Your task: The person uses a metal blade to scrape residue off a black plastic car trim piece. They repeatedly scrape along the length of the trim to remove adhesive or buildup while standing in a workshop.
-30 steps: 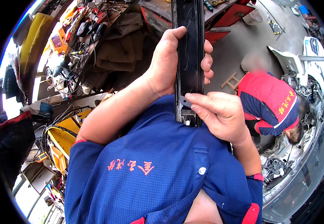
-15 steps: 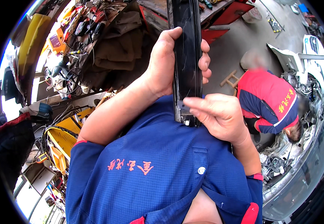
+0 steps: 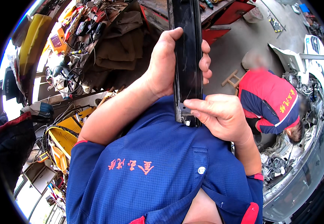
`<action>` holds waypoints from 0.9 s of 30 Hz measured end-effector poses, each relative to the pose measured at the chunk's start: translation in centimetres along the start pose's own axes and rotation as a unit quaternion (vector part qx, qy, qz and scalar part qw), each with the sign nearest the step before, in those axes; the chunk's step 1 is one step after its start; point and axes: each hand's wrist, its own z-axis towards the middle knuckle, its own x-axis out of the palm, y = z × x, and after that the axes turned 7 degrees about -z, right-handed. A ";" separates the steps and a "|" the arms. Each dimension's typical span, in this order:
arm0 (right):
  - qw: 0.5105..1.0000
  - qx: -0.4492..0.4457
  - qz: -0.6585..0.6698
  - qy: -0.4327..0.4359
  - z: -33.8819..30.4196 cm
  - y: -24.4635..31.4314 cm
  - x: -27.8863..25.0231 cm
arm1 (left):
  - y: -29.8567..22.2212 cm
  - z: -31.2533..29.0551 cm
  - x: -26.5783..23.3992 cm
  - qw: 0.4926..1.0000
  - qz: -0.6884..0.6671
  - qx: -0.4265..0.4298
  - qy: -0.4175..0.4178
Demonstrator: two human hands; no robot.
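A long black trim strip [image 3: 188, 63] with ridged edges and light scratches stands lengthwise before my chest. My left hand [image 3: 165, 59] is closed round it, thumb on the near left edge and fingertips wrapped over the right edge. At its lower end, beside a small white piece [image 3: 187, 123], my right hand [image 3: 225, 115] lies over the strip's face. Its index finger and thumb are drawn together and the other fingers are curled; whatever may be between them is too small to make out.
A workbench with red panels [image 3: 216, 35] stands ahead. Tools and cables [image 3: 91, 22] crowd the left, near brown cloth [image 3: 121, 48] and a yellow container [image 3: 63, 136]. To the right, a co-worker in a red and navy shirt [image 3: 266, 93] bends over a car's opened front [image 3: 300, 164], beside a wooden stool [image 3: 232, 79].
My right hand has shifted very slightly along the strip's lower end. My left hand keeps its hold.
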 end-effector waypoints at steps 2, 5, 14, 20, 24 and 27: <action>1.000 0.020 0.007 -0.016 0.2 0.4 0.1 | -0.1 0.0 0.1 1.000 0.010 0.007 -0.014; 0.999 0.009 -0.022 -0.029 0.5 0.5 0.0 | -0.3 -0.1 0.3 1.000 0.008 0.009 -0.010; 1.000 0.008 -0.003 -0.003 -0.1 0.1 0.2 | -0.3 -0.2 0.0 1.000 -0.001 0.005 -0.012; 1.000 0.009 0.003 0.006 0.3 0.3 0.2 | -0.8 -0.5 0.3 1.000 0.010 0.010 -0.009; 0.999 -0.022 0.007 0.028 0.1 -0.1 0.1 | -0.3 -0.5 0.2 1.000 0.008 0.003 -0.025; 0.998 -0.029 0.010 0.050 -0.1 -0.4 -0.1 | -0.4 -0.6 0.0 1.000 0.009 0.003 -0.028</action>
